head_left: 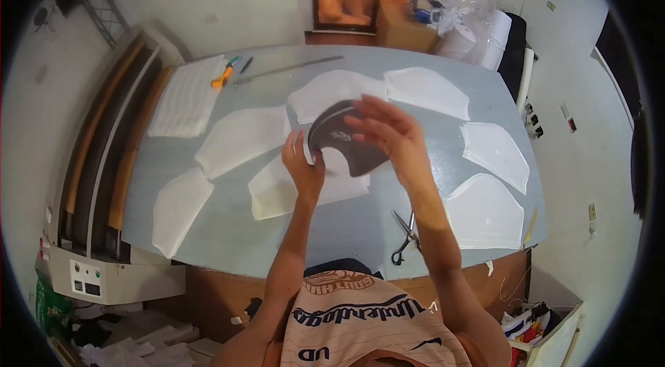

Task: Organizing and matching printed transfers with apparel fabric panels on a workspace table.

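Observation:
A dark grey crescent-shaped piece (364, 154) with a small pale mark is raised above the table in front of me. My left hand (303, 167) pinches its left end between thumb and fingers. Across its upper right edge reach the stretched, spread fingers of my right hand (395, 133); whether they touch the piece I cannot tell. Beneath it, partly hidden, lies a white fabric piece (273, 194). More white cut pieces are spread around, among them one at the left (242, 135) and one at the right (485, 214).
Black-handled scissors (409, 239) lie by the table's near edge. At the far left are a folded white stack (187, 103), an orange cutter (223, 77) and a metal ruler (291, 70). A long roller machine (104, 145) flanks the blue-grey table (346, 232). White rolls (478, 41) stand behind.

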The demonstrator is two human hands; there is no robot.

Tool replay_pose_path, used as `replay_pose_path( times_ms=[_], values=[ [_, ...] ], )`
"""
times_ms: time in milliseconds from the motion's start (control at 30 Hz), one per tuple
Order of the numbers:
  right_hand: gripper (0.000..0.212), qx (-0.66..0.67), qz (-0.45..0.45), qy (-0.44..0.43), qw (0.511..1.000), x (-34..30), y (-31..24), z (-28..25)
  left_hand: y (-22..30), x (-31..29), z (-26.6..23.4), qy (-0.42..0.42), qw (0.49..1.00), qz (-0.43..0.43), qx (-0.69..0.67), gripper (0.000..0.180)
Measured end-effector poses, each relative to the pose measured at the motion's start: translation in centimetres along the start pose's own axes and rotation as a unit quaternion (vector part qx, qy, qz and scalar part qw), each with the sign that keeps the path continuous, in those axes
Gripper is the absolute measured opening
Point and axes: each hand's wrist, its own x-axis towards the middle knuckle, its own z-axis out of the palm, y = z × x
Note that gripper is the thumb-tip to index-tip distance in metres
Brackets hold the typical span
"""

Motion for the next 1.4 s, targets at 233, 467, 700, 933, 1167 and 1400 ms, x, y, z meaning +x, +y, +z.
replay_pose_path(
  times_ms=[233, 467, 700, 933, 1167, 1400],
  values=[
    [0.068, -0.489, -0.105, 0.039, 0.865, 2.6, 2.2, -6.5, -6.4, -2.4, -0.2, -0.215, 0.941, -0.136, -0.222, 0.018],
    [0.088, -0.545, 0.131, 0.036, 0.828, -4.4, 23.1, -19.1, -11.7, -7.8, -4.0, -0.441, 0.845, -0.302, 0.004, 0.063],
    [0.083, -0.453, 0.24, 0.113, 0.851, -13.6, 43.4, -24.1, -14.7, -23.0, -3.6, -0.442, 0.833, -0.319, 0.094, 0.101],
    [0.076, -0.384, 0.326, 0.121, 0.855, -14.5, 45.7, -20.4, -18.4, -28.9, -1.4, -0.35, 0.833, -0.418, 0.095, 0.072],
    [0.059, -0.106, 0.399, 0.123, 0.902, -13.9, 44.2, -16.0, -22.3, -31.4, -2.7, -0.335, 0.817, -0.47, -0.008, 0.02],
    [0.044, -0.191, 0.398, 0.147, 0.885, -13.6, 43.8, -16.9, -18.4, -30.0, -3.3, -0.354, 0.772, -0.522, -0.074, 0.017]
  ],
)
